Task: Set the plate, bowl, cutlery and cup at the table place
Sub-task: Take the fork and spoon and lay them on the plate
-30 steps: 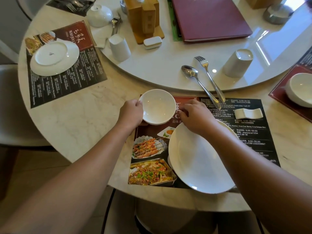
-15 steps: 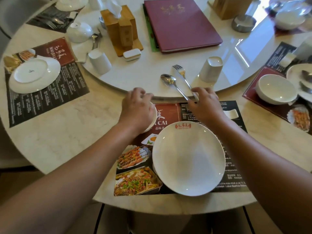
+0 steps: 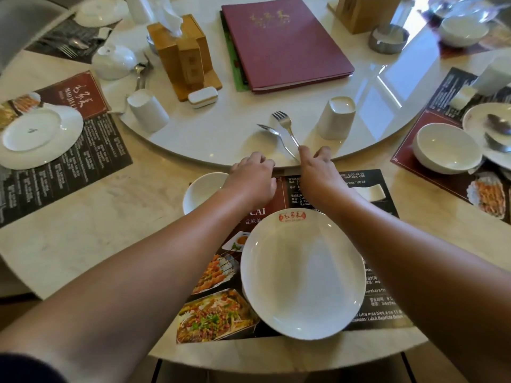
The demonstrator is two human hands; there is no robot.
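we looked down on a round marble bench [image 3: 83, 217] with a glossy white turntable [image 3: 221, 139] set in its middle, window light glaring off the turntable's right side. at the near place lay a dark printed placemat [image 3: 387, 186] with food photos. the plate [image 3: 304, 272] sat on the mat close to the bench edge, its red logo on the far rim. the bowl [image 3: 201, 189] stood upright at the mat's far left corner, its right side hidden under the left wrist.

the left hand [image 3: 253, 179] rested over the mat's far edge with its fingers curled under; we could not tell whether they held anything. the right hand [image 3: 318, 172] reached to the turntable's rim, its fingers pinched on the handle end of the fork [image 3: 284, 124], with the spoon [image 3: 269, 131] just beside it. the cup [image 3: 336, 117] stood upside down on the turntable, right of the fork.

a white rest [image 3: 370, 192] lay on the mat's right part. farther back on the turntable were a maroon folder [image 3: 284, 42] and a wooden tissue box [image 3: 182, 51]. other place settings showed on mats at left and right.
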